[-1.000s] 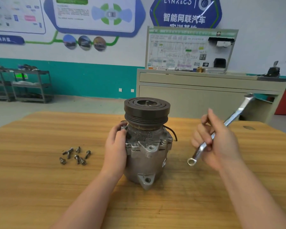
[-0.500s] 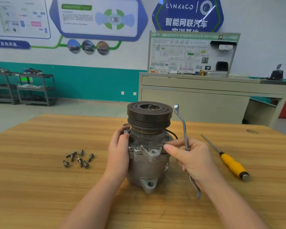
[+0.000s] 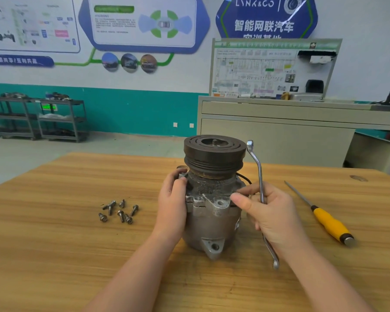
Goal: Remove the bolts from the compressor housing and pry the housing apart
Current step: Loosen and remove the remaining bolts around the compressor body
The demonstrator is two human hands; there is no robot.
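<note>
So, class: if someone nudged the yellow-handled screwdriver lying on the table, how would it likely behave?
The screwdriver would probably roll, since its handle looks rounded and it lies flat on the smooth wooden table. It looks stiff, with a thin metal shaft, and likely handle-heavy, so it may pivot around the handle.

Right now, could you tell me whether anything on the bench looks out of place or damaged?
Nothing stands out. The compressor stands upright on the table, the loose bolts lie grouped to its left, and the screwdriver lies flat at right. Its grimy neck looks like ordinary wear.
</note>
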